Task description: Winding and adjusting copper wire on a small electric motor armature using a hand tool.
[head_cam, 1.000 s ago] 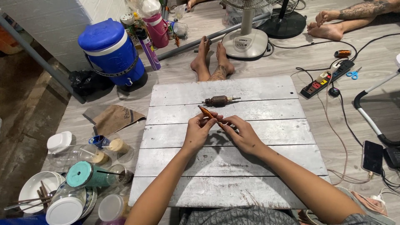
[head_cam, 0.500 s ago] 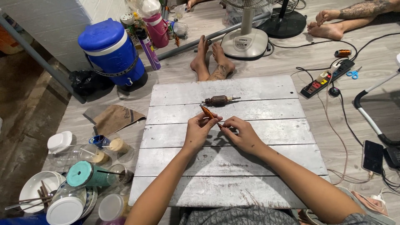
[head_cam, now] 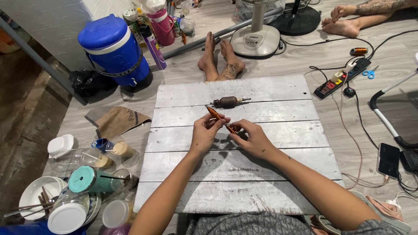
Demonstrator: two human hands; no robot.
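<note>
Copper-wound slender rotor [head_cam: 220, 120] is pinched at both ends, left hand [head_cam: 203, 134] and right hand [head_cam: 251, 138], above the white plank table [head_cam: 278, 174], apparently for inspection; a second brown rotor [head_cam: 227, 102] lies just beyond.

stick I pinch [head_cam: 219, 118]: orange-brown, dark speckled | board [head_cam: 261, 174]: whitewashed grey planks, worn | motor part [head_cam: 228, 102]: dark brown, silver shaft | cooler [head_cam: 114, 50]: blue with white band | scissors [head_cam: 370, 72]: blue handles | my trousers [head_cam: 252, 224]: grey patterned
</note>
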